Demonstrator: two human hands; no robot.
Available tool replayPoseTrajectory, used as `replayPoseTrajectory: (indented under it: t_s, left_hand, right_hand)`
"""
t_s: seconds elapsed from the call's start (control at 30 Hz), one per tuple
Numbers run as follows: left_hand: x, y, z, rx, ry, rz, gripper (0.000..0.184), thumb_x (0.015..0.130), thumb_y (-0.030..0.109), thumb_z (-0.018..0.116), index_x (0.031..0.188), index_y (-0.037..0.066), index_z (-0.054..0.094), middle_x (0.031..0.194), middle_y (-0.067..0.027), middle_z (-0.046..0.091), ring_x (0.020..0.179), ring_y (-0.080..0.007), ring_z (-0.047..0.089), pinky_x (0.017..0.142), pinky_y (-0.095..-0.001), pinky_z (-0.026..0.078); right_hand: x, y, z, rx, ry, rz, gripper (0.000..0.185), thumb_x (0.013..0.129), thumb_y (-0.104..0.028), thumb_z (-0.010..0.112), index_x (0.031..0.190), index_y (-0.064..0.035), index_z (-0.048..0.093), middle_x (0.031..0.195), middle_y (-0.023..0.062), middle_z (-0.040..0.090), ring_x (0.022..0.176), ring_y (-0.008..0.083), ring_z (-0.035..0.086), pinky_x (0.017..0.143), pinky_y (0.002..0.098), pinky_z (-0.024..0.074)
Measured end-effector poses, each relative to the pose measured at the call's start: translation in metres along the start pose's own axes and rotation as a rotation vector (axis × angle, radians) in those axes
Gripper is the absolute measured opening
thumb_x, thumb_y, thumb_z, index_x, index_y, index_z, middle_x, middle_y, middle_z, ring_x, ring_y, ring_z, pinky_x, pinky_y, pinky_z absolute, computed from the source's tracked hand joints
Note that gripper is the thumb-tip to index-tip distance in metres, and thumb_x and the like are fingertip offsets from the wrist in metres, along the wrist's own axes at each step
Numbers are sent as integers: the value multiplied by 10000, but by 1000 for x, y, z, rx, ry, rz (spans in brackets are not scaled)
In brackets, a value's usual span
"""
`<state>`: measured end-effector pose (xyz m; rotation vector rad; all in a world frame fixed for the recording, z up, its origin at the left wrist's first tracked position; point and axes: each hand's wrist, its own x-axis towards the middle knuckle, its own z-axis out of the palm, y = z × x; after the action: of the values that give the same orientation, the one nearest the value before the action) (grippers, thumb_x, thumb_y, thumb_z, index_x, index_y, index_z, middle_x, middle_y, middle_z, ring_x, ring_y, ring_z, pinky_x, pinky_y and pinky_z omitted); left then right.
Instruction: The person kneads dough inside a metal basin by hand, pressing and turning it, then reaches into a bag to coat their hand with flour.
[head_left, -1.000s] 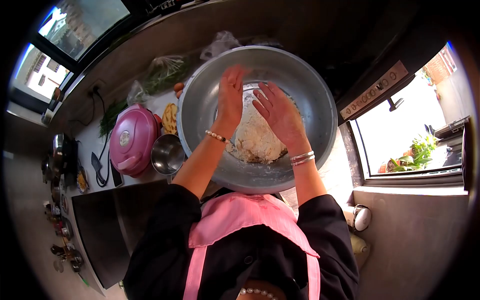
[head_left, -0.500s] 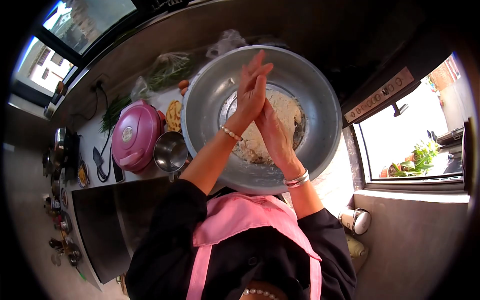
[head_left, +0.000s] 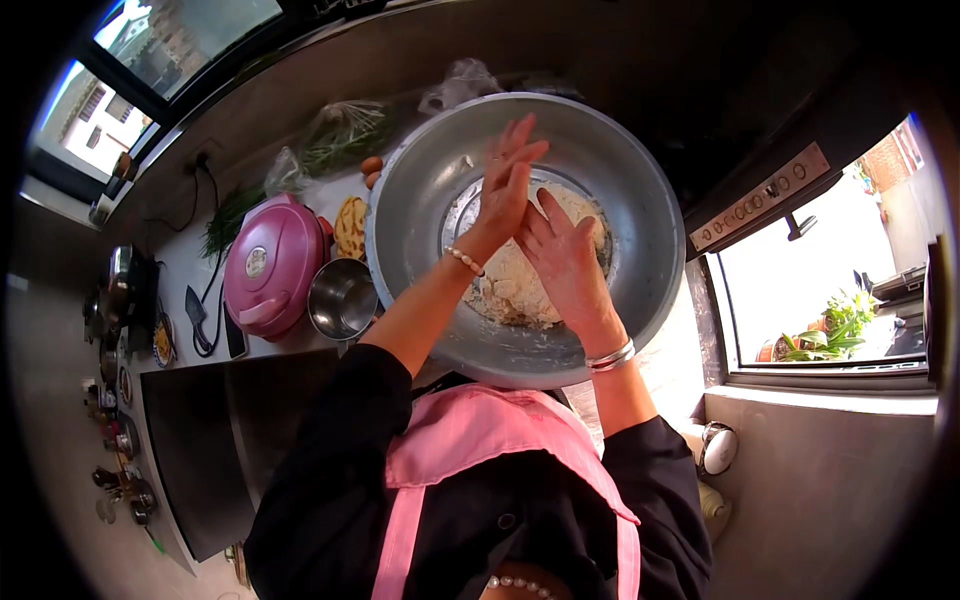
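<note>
A wide grey metal basin (head_left: 640, 290) takes up the middle of the view, with a rough, pale lump of dough (head_left: 515, 290) in its bottom. Above the dough, my left hand (head_left: 503, 195) is raised with its fingers stretched out, a pearl bracelet at the wrist. My right hand (head_left: 565, 260), wearing silver bangles, lies beside it with fingers spread and light smears on the skin. Its fingertips are close to the heel of my left hand; whether they touch I cannot tell. Neither hand holds anything.
Left of the basin are a metal pot (head_left: 342, 298), a pink electric griddle (head_left: 268, 262), a flatbread (head_left: 350, 228) and brown eggs (head_left: 371, 166). Bagged greens (head_left: 345, 135) lie at the back. A window (head_left: 825, 270) stands at the right.
My palms, pressed together before, have come partly apart. My right hand has turned and slid down and right, its fingers spreading. The dough stays in place.
</note>
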<state>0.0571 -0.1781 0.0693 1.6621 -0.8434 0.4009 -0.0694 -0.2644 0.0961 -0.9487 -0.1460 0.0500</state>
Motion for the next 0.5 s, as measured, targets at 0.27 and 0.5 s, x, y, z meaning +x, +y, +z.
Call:
replayPoseTrajectory:
  t_s: [0.27,0.5]
  left_hand:
    - [-8,6,-13,-713,64,-423,417,977,250,305,1255,47,540,1402,-61,448,1340,-208,336,1126,-348,193]
    - [-21,60,27,9,-117,221,346,892,160,438,1188,96,605,1386,-99,466,1356,-289,310,1123,-455,173]
  right_hand:
    - [0,-19,-26,355,32,55,950,856,-701,326,1448,16,135,1472,219,268,1340,350,314,1121,415,218]
    - [16,4,-20,373,83,-105,776,897,-668,302,1443,-119,254,1487,172,273,1328,382,329,1088,476,261]
